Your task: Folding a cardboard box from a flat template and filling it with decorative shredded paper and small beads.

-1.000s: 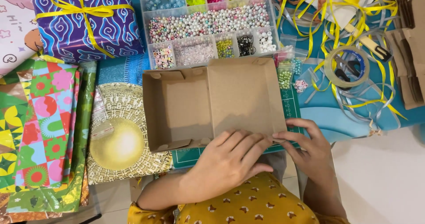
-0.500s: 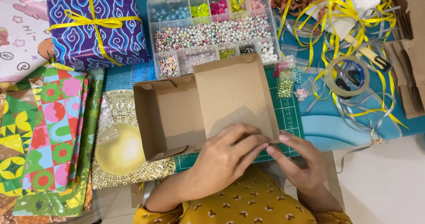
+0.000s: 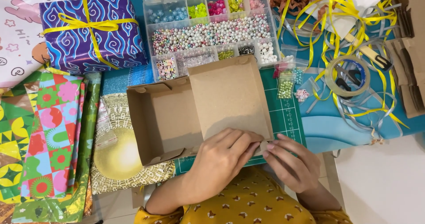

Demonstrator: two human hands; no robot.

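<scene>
Both hands — left hand [image 3: 221, 162], right hand [image 3: 290, 162] — pinch the cardboard box [image 3: 199, 109] near corner.

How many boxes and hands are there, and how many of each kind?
Brown cardboard box, open, with both hands at its near flap: 1
Wrapped gift box, blue and purple with a yellow ribbon: 1
Clear bead organiser box: 1
Hands, left hand and right hand: 2
Total: 3 boxes and 2 hands, 5 things.
</scene>
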